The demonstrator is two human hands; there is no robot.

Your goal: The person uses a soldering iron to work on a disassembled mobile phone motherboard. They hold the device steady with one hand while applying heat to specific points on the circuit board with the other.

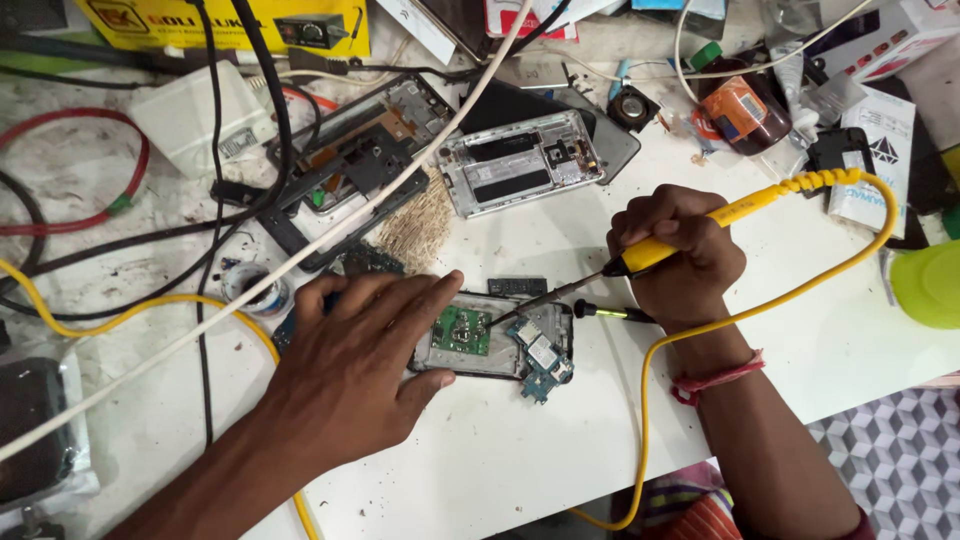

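Opened phone [495, 345] lay front-centre on white bench [560, 450] | light, rigid, exposed boards fragile | my left hand [365, 350] pinned its left edge, palm flat | my right hand [680, 255] was closed around yellow soldering iron [640, 255], tip on green board [462, 330].

- Opened phone [495, 340]: left part hidden under left hand [355, 365].
- Soldering iron [640, 258]: handle mid-section hidden in right hand [680, 255]; tip contact point too small to tell.
- Yellow box [230, 25]: cut off by top edge.
- Green lid [928, 285]: cut off by right edge.
- Black pouch [35, 420]: cut off at left edge.
- Both forearms: cut off at bottom edge.
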